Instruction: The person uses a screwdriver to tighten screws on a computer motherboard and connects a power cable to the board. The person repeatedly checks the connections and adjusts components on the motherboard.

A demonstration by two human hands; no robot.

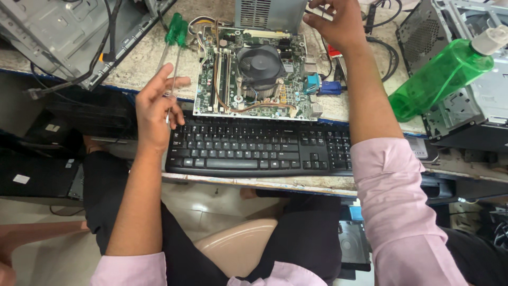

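A: Entry, head view. I see the circuit board (254, 74) lying flat on the stone bench (143, 58), out of any case, with the black keyboard (259, 145) just near of it, touching its near edge.

B: Hands?

A: Left hand (156, 108) hovers at the board's left edge, index finger stretched out, the other fingers curled loosely around a thin metal shaft. That shaft looks like one of the two green-handled screwdrivers (175, 32) lying far-left of the board; I cannot tell if it is gripped firmly or only touched. Right hand (338, 24) reaches to the far right corner of the board, fingers bent onto something pale at the frame's top; whether it is pinching that, I cannot tell.

B: Progress?

A: My reading: the board is already bare on the bench, yet the round fan (260, 63) sits on it and a brown cable runs across it. So stripping appears only partly done; fan and cables remain.

B: Surroundings?

A: Green bottle (442, 79) tilted at right against an open metal case (465, 63); another case panel (58, 32) at far left.
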